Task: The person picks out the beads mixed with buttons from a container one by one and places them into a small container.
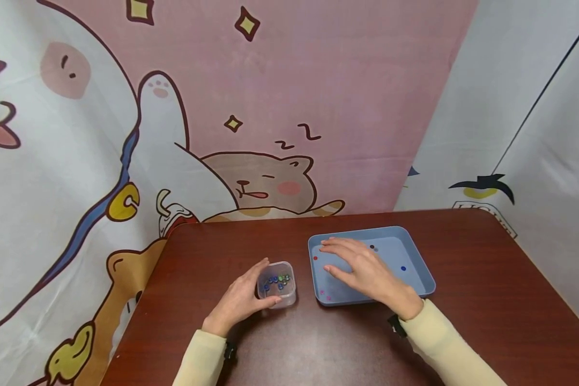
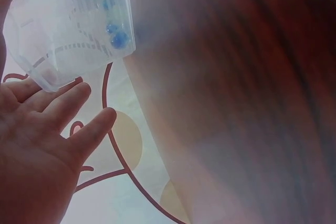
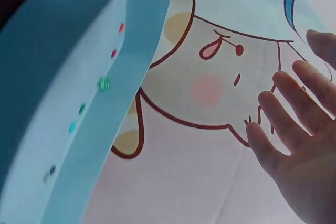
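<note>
A small clear plastic container (image 1: 289, 299) stands on the table with several blue and green beads (image 1: 281, 287) inside. My left hand (image 1: 238, 297) holds it from the left, thumb at the near side and fingers at the far side. In the left wrist view, the container (image 2: 63, 40) appears above the spread fingers (image 2: 71, 103). My right hand (image 1: 366, 271) hovers over a blue tray (image 1: 417, 257), fingers loosely spread and holding nothing. Small beads lie scattered in the tray: a red bead (image 1: 315, 258), a dark bead (image 1: 372, 246), a blue bead (image 1: 403, 268) and pink beads (image 1: 328, 298).
Both the tray and the container stand on a dark red-brown wooden table (image 1: 487, 300). A cartoon-printed cloth (image 1: 342, 107) hangs behind the table and along its sides. In the right wrist view, green beads (image 3: 104, 83) and red beads (image 3: 122, 27) show near the tray wall.
</note>
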A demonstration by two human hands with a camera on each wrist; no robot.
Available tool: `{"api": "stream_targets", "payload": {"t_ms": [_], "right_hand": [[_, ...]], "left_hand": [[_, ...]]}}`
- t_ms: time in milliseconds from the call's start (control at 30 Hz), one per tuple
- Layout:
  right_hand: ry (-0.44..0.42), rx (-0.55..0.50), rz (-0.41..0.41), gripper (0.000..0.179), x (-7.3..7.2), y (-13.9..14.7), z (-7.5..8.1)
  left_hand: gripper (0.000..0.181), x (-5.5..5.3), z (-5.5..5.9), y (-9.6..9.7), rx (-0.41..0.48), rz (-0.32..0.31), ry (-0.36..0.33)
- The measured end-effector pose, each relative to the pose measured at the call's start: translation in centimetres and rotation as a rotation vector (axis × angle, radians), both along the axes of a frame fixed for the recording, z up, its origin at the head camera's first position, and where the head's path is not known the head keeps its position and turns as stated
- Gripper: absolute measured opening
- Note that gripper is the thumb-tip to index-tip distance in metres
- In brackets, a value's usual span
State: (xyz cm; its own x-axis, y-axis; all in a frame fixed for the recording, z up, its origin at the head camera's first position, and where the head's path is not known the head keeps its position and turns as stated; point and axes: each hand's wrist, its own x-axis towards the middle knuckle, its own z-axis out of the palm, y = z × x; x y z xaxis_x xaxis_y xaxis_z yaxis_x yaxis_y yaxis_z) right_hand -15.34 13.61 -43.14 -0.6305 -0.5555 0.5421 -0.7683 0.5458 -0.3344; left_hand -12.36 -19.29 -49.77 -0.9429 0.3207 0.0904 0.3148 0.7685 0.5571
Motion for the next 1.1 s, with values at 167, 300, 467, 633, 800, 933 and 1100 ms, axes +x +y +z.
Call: {"api": "stream_targets", "payload": {"t_ms": [167,300,467,633,800,933,1100], "right_hand": [[-0.004,0.062,0.004,0.040,-0.8,1.1,0.4],[-0.027,0.117,0.001,0.041,-1.6,1.7,0.7],[-0.035,0.185,0.001,0.043,-2.7,2.2,0.6],[-0.039,0.225,0.011,0.041,-4.1,2.7,-0.3],[-0.058,0.254,0.028,0.039,-5.4,3.0,-1.1],[-0.097,0.269,0.041,0.038,-6.3,3.0,-1.5],[-0.173,0.288,0.042,0.038,-7.4,2.8,-2.1]], "left_hand": [[0.100,0.0,0.0,0.0,0.003,0.001,0.000],[0.099,0.0,0.0,0.1,0.003,0.004,-0.002],[0.099,0.0,-0.1,0.1,-0.002,0.003,-0.003],[0.099,0.0,-0.1,0.1,0.000,0.003,-0.004],[0.100,0.0,-0.2,0.0,-0.008,0.000,-0.005],[0.100,0.0,-0.1,0.0,-0.011,0.001,-0.002],[0.099,0.0,0.0,0.1,-0.008,0.003,-0.002]]}}
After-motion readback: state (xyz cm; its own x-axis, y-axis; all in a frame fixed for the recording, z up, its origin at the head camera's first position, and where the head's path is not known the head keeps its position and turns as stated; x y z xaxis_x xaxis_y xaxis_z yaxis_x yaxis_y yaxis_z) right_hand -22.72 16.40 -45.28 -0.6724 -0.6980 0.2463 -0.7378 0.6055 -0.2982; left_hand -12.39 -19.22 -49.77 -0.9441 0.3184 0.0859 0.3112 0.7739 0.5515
